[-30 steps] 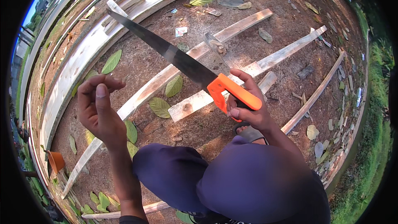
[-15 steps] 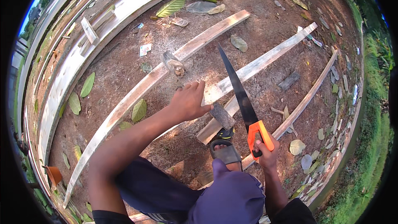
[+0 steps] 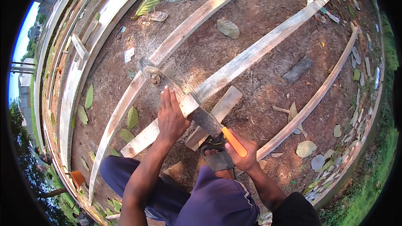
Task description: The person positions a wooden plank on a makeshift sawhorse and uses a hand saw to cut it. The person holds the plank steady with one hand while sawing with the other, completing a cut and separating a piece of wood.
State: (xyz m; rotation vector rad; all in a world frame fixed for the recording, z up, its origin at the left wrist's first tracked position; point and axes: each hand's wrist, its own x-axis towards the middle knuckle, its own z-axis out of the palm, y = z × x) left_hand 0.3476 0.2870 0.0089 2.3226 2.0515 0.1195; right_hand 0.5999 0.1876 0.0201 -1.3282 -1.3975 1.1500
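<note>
My right hand (image 3: 244, 150) grips the orange handle of a handsaw (image 3: 234, 141). The saw points up and left, across the pale plank (image 3: 259, 52); its blade is seen nearly edge-on and is hard to make out. Beside that line, a shorter pale length of wood (image 3: 144, 141) runs down to the left, its squared end facing the plank. My left hand (image 3: 171, 117) lies on this length with fingers stretched out. A dark, rough block (image 3: 208, 122) sits under the crossing point, near a short board (image 3: 228, 102) on the ground.
A long, narrow board (image 3: 184, 27) lies to the left, crossed by a knotty log piece (image 3: 153, 74). Another thin strip (image 3: 310, 104) lies right. My sandalled foot (image 3: 220, 161) is near the short board. Leaves and a grey wood chunk (image 3: 298, 69) dot the soil.
The saw has swung from pointing upward to lying across the wood, up and left. My left hand has shifted down and left onto the shorter length. The view has also moved.
</note>
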